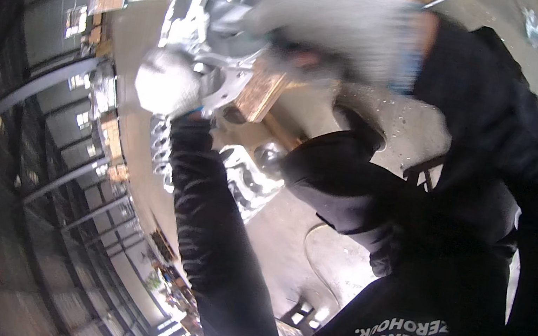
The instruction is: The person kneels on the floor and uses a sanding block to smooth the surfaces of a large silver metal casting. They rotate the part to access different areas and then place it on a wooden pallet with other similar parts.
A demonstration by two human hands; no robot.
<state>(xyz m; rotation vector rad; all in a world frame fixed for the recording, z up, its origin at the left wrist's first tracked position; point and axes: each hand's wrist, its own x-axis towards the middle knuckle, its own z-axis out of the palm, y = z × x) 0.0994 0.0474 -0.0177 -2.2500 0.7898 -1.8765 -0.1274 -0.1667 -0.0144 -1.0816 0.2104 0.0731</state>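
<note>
A large silver metal casting [232, 83], with rounded hollows and a flat holed flange, stands at the upper middle. My left hand [168, 82], in a white glove washed out by glare, is closed against the casting's left edge. Above the casting's right side is my right hand [339, 23], in a grey-white glove with a blue cuff and smeared by motion. Its fingers are curled around a dark object with a reddish spot [301, 58], too blurred to name. Under the casting's flange sits a wooden block [261, 95].
More silver castings [249, 179] lie on the floor below the wooden block. Dark metal racks [63, 80] line the left side. A thin hose [311, 253] curves over the floor near my legs [352, 182]. A clear plastic scrap [534, 31] lies at the upper right.
</note>
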